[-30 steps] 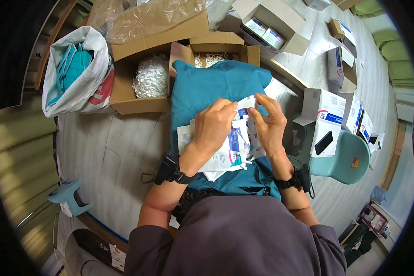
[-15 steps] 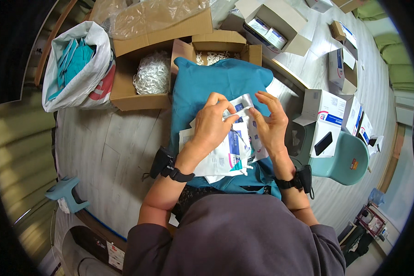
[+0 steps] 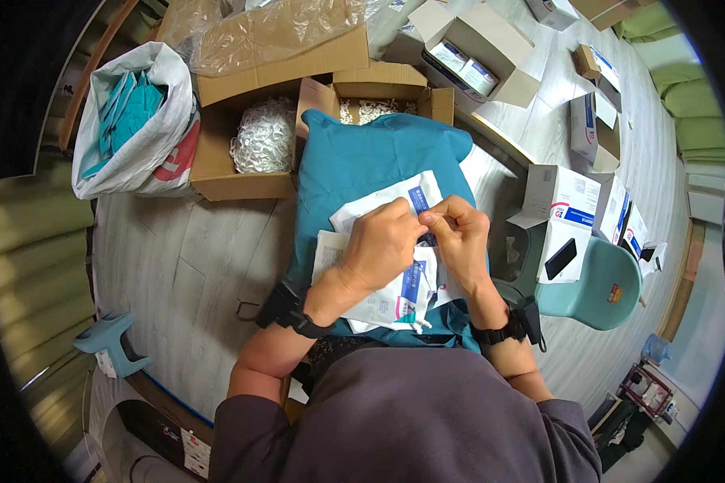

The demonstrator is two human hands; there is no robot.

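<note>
Both hands, left hand and right hand, pinch the top edge of a flat white-and-blue paper pouch, probably peeling it, over the teal folded cloth on my lap.

Support is a pale wood-plank floor. Directly on it: open cardboard box holding white coiled stuff, touching a second open box on its right. White bag of teal items just left of the boxes. Teal cloth spread on the floor, top edge against the boxes. Teal stool lower left, another teal stool on the right. White cartons and further open boxes scattered at upper right.
</note>
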